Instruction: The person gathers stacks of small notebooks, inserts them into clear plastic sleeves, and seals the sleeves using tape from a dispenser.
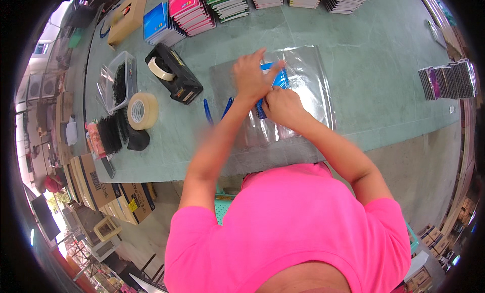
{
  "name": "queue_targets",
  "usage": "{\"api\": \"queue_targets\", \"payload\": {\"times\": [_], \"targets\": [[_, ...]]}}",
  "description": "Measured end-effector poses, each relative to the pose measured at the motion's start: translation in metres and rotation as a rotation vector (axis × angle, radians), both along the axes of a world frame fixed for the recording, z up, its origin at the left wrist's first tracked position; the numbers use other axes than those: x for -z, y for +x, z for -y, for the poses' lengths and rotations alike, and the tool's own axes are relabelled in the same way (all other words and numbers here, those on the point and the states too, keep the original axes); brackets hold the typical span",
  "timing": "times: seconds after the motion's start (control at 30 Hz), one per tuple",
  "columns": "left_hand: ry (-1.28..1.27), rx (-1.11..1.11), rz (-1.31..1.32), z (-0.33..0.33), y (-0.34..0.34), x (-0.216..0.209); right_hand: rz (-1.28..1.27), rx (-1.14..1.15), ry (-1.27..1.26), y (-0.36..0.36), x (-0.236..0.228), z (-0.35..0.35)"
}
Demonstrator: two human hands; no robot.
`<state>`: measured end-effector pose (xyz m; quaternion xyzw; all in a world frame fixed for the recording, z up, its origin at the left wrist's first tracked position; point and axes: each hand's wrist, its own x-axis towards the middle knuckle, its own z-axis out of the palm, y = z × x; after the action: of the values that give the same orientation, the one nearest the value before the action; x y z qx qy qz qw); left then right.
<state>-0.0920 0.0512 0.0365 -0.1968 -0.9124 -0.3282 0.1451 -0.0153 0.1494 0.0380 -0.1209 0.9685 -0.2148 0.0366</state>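
Observation:
A small blue notebook [280,80] with a dark spiral-like edge lies on clear plastic sheets [308,60] in front of me, mostly covered by my hands. Over its left side, my left hand [251,77] is open, fingers spread and thumb reaching across the cover. My right hand [284,106] is closed at the notebook's near edge; its curled fingers hide whatever they pinch. Beside my left forearm lie two curved blue handles [207,111], perhaps of scissors, partly covered by the arm.
A black tape dispenser [174,73], a tape roll [143,111], a clear box [126,81] of black coils and loose black coils [110,134] stand left. Stacked notebooks [189,12] line the far side; another stack [448,81] is at right. Cartons [126,204] stand below the left edge.

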Motion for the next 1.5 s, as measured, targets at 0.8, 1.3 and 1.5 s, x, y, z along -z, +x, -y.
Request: {"api": "queue_targets", "payload": {"times": [0.8,1.3,1.5], "targets": [[-0.539,0.63,0.203,-0.015,-0.051,0.005,-0.288,-0.228,-0.411,0.03,-0.004,-0.008],[-0.037,0.869,0.526,-0.016,-0.13,0.036,-0.275,0.052,-0.206,0.007,0.012,0.02],[-0.246,0.902,0.662,0.01,-0.132,0.021,-0.311,0.049,-0.177,0.006,0.016,0.021]]}}
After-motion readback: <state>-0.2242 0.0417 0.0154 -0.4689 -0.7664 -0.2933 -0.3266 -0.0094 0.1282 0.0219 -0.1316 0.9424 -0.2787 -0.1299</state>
